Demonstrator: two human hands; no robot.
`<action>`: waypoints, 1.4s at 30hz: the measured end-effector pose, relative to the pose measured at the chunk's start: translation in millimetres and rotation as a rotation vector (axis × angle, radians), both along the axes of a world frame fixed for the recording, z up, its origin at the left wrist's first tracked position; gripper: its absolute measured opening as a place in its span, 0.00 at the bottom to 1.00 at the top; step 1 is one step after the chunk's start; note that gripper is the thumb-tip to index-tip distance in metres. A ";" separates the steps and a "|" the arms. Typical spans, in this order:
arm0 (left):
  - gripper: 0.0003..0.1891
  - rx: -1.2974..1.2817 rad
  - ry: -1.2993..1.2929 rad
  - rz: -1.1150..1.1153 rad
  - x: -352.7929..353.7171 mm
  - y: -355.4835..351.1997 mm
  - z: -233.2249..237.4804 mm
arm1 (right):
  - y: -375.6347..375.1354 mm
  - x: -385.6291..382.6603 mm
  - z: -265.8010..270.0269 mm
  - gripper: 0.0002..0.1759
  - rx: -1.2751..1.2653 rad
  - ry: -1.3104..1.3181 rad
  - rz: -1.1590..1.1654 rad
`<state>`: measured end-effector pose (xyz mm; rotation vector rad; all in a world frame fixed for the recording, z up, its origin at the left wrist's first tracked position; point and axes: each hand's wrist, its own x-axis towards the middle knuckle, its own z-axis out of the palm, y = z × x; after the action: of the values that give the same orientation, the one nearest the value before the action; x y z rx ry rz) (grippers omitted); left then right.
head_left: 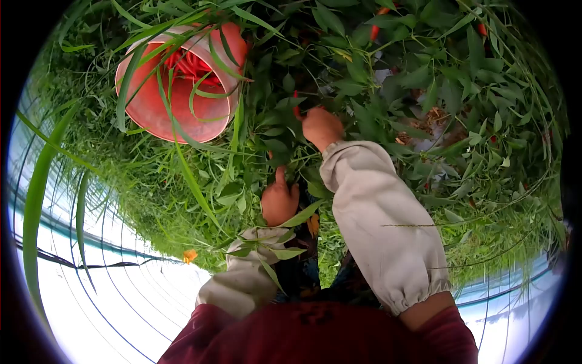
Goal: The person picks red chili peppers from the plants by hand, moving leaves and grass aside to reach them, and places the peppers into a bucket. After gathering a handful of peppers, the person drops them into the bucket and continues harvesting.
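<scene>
Among the pepper leaves, my right hand (322, 127) is closed, its fingertips at a red chili pepper (296, 105) that stands upright beside them. Lower and to the left, my left hand (279, 202) has one finger pointing up into the leaves; its other fingers look curled and partly hidden, and what they hold, if anything, cannot be made out. Pale sleeve covers are on both forearms. A red bucket (176, 112) with a whitish rim lies tilted at the upper left, with several red chilies (193, 65) inside, behind grass blades.
Dense pepper plants (418, 79) fill the upper right, with a few more red chilies (374, 32) among them. Long grass blades (42, 200) cross the left side and the bucket. Dry plant matter (433, 124) lies on the ground at right. Netting or wire lines show at lower left.
</scene>
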<state>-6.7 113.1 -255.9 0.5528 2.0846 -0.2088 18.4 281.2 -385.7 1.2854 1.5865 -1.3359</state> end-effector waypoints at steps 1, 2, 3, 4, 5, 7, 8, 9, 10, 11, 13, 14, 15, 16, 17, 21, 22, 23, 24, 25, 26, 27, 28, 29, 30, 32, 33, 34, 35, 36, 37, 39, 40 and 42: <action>0.36 0.001 0.003 -0.001 1.2 -2.0 2.7 | -6.6 -3.5 -5.3 0.18 -0.077 -0.049 -0.009; 0.36 0.028 0.003 0.025 1.8 -0.6 6.1 | -8.6 -5.6 0.0 0.18 -0.149 -0.062 -0.046; 0.36 0.057 0.003 0.053 3.0 1.2 7.9 | -10.8 -6.7 5.2 0.18 -0.147 -0.058 -0.046; 0.36 0.019 -0.039 0.121 5.3 2.4 11.1 | -14.0 -7.3 11.5 0.20 -0.135 -0.028 -0.083; 0.36 0.017 -0.037 0.123 8.5 -0.1 12.7 | -19.3 -7.3 16.2 0.21 -0.126 0.001 -0.120; 0.36 0.050 0.048 0.040 14.9 -4.1 13.8 | -31.6 -4.5 25.5 0.21 -0.093 0.041 -0.178; 0.39 0.050 0.065 0.046 18.1 -4.0 13.5 | -32.0 -4.0 42.6 0.18 0.002 0.112 -0.216; 0.39 0.052 0.060 0.052 21.4 -11.2 8.3 | -31.5 -1.7 60.7 0.16 0.098 0.181 -0.252; 0.37 0.080 0.045 0.020 24.4 -23.0 -0.9 | -31.1 1.6 77.3 0.14 0.230 0.375 -0.182; 0.35 0.109 0.031 -0.012 25.4 -30.8 -6.5 | -31.3 4.6 93.7 0.13 0.360 0.570 -0.108; 0.22 0.219 0.062 -0.075 22.1 -33.9 -8.0 | -36.4 5.0 123.6 0.15 0.337 0.789 0.083; 0.21 0.235 0.095 -0.090 23.2 -34.5 -9.7 | -43.1 5.7 132.5 0.11 0.325 0.863 0.190; 0.21 0.241 0.137 -0.103 25.0 -35.2 -9.8 | -46.8 6.4 137.0 0.11 0.324 0.865 0.190; 0.21 0.251 0.180 -0.106 27.2 -35.6 -11.1 | -50.1 7.2 140.3 0.09 0.319 0.927 0.276; 0.21 0.250 0.221 -0.115 30.8 -36.7 -11.5 | -49.0 4.1 144.1 0.06 0.313 0.987 0.360; 0.20 0.249 0.393 -0.151 45.2 -42.0 -15.2 | -45.7 -8.5 155.6 0.04 0.305 1.086 0.557; 0.20 0.245 0.448 -0.168 47.7 -42.4 -18.1 | -47.6 -7.9 155.9 0.04 0.308 1.081 0.559; 0.20 0.243 0.481 -0.178 49.0 -42.1 -18.6 | -50.8 -7.0 156.7 0.04 0.248 1.128 0.545; 0.20 0.234 0.507 -0.186 48.9 -42.2 -20.3 | -55.6 -6.5 159.8 0.05 0.186 1.177 0.529; 0.20 0.233 0.510 -0.184 46.9 -40.4 -19.5 | -60.5 -10.5 177.2 0.05 0.133 1.273 0.454; 0.19 0.202 0.399 -0.121 42.4 -37.5 -17.8 | -64.3 -18.9 201.4 0.06 0.079 1.369 0.375; 0.19 0.169 0.286 -0.060 38.0 -34.9 -15.0 | -67.7 -29.2 221.2 0.06 0.100 1.410 0.312; 0.18 0.521 0.187 0.336 56.6 -86.3 -47.9 | -66.8 -42.0 235.4 0.06 0.124 1.451 0.248; 0.18 0.524 0.190 0.332 52.0 -86.8 -46.0 | -62.3 -54.8 238.6 0.06 0.128 1.455 0.246; 0.18 0.442 0.156 0.260 43.7 -79.5 -39.3 | -55.2 -67.9 236.9 0.07 0.257 1.379 0.092; 0.17 0.280 0.088 0.118 26.0 -59.1 -24.1 | -39.9 -94.7 232.1 0.07 0.451 1.263 -0.156; 0.17 0.197 0.049 0.048 20.8 -50.8 -17.8 | -32.8 -107.1 228.7 0.07 0.520 1.224 -0.250; 0.17 0.113 0.005 -0.022 20.4 -48.1 -14.3 | -28.4 -119.1 224.2 0.07 0.523 1.218 -0.251; 0.17 0.113 -0.003 -0.023 23.7 -47.9 -12.9 | -24.5 -130.1 218.9 0.07 0.510 1.204 -0.130; 0.17 0.116 0.014 -0.033 27.8 -47.8 -12.9 | -20.1 -136.5 211.7 0.07 0.496 1.192 -0.009; 0.18 0.121 0.034 -0.044 30.4 -46.9 -15.0 | -18.3 -136.6 200.5 0.08 0.534 1.147 -0.057; 0.19 0.127 0.078 -0.067 31.0 -44.8 -16.5 | -5.8 -124.8 171.9 0.08 0.580 1.065 -0.145; 0.20 0.129 0.104 -0.075 30.9 -44.5 -17.5 | 10.7 -107.2 151.3 0.08 0.587 1.031 -0.180; 0.18 0.139 0.137 -0.009 27.2 -30.5 -10.8 | 38.1 -68.9 95.3 0.06 0.628 0.861 -0.280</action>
<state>20.5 82.6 -266.7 0.6469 2.2419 -0.1101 -50.5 319.3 -290.4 1.3997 2.6510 -1.7859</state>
